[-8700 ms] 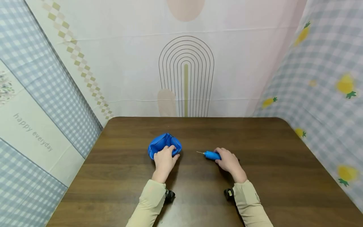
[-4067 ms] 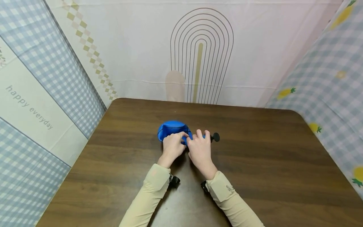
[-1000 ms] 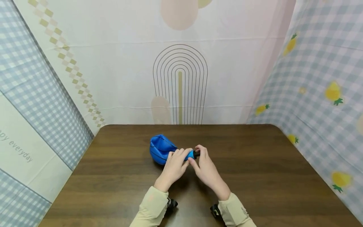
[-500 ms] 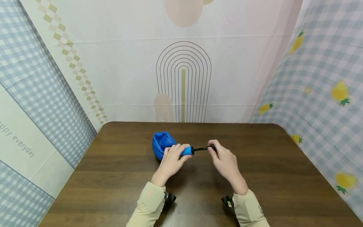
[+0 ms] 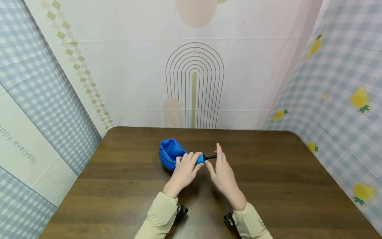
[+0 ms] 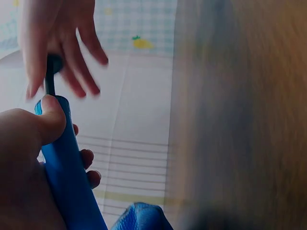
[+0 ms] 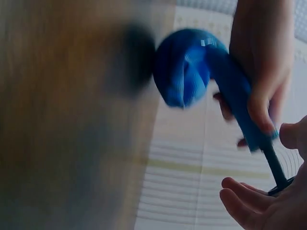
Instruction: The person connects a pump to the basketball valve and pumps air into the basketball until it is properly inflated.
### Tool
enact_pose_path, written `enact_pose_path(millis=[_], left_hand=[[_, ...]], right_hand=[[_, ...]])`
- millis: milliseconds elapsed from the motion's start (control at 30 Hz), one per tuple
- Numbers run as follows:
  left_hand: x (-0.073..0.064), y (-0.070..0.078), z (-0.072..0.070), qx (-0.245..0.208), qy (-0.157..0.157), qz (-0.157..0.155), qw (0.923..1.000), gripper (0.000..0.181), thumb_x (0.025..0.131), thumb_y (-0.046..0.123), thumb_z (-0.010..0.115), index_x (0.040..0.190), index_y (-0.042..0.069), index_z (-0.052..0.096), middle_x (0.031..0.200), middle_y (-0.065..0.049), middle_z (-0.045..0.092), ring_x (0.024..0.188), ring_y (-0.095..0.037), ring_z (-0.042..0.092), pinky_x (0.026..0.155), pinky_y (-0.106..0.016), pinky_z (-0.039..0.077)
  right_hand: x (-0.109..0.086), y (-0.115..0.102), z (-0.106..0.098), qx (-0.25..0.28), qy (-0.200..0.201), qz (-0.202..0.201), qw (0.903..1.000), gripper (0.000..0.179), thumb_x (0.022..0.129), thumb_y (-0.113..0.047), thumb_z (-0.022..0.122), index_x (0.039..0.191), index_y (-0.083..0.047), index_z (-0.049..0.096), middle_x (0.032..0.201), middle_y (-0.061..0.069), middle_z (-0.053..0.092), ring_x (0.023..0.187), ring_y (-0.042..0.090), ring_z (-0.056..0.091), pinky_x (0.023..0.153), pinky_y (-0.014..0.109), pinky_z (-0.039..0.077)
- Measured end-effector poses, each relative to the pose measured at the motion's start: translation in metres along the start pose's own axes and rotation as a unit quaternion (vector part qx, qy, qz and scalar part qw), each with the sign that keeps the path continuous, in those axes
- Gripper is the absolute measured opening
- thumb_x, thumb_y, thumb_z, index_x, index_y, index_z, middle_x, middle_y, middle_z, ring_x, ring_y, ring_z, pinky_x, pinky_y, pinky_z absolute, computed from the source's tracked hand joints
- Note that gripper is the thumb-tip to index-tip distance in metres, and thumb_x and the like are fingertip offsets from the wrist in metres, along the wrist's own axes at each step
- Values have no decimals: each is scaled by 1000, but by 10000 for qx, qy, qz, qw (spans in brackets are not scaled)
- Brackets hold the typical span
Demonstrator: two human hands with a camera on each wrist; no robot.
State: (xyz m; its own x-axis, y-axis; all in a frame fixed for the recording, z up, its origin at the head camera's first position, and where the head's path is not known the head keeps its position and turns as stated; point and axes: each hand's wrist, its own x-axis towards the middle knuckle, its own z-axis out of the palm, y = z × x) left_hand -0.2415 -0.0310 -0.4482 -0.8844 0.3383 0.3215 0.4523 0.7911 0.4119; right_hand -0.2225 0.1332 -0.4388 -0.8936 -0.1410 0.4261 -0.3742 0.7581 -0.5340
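Note:
A blue ball [image 5: 170,153] with black seams, caved in and soft, rests toward the back of the table. My left hand [image 5: 183,172] grips the blue barrel of a hand pump [image 5: 200,159] beside the ball. In the right wrist view the pump [image 7: 235,93] runs up to the dented ball [image 7: 180,72]; where they meet is unclear. A black rod [image 7: 273,163] sticks part way out of the barrel. My right hand [image 5: 223,174] has its fingers extended, its palm against the rod's black end knob [image 6: 55,62].
The brown wooden table [image 5: 119,199] has a back edge close to a hanging white cloth [image 5: 134,83]. Checked cloths [image 5: 343,116] hang at the sides. A black wrist camera [image 5: 229,219] sits under each cuff.
Earlier the ball and pump were apart, the pump's needle bare; they were then brought together. Over the last half second my right hand has moved left, its fingers straightened, and the rod shows shorter.

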Motion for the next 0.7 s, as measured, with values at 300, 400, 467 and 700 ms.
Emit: enact_pose_path(millis=[300,400,467,700], left_hand=[[0,4,2,-151,-12,-3,9999,41,98,40,51,134,20,53,108,-2,62,104,-22,51,90,-45,33],[1,2,1,-267,-77,8,9996,40,98,39,52,133,22,53,108,-2,61,104,-22,50,93,-46,33],[1,1,-1,-361,-102,-1,9993,39,98,40,52,133,23,52,107,-2,61,103,-22,50,95,-47,33],[1,-13,-10,-582,-52,-160,9982,39,97,42,52,132,25,53,105,-1,62,100,-20,50,96,-48,32]], right_hand=[[0,2,-1,164,-310,23,9994,41,102,-21,48,141,-11,43,111,14,63,76,22,62,63,39,51],[3,7,-11,122,-325,21,9994,30,99,-19,54,129,-17,54,92,5,63,64,13,50,56,30,41],[5,9,-17,69,-330,-64,9994,27,98,-20,57,125,-19,56,87,2,60,63,10,47,54,27,39],[9,18,-43,56,389,-121,9992,27,97,-22,57,124,-20,60,96,3,64,68,11,54,53,27,39]])
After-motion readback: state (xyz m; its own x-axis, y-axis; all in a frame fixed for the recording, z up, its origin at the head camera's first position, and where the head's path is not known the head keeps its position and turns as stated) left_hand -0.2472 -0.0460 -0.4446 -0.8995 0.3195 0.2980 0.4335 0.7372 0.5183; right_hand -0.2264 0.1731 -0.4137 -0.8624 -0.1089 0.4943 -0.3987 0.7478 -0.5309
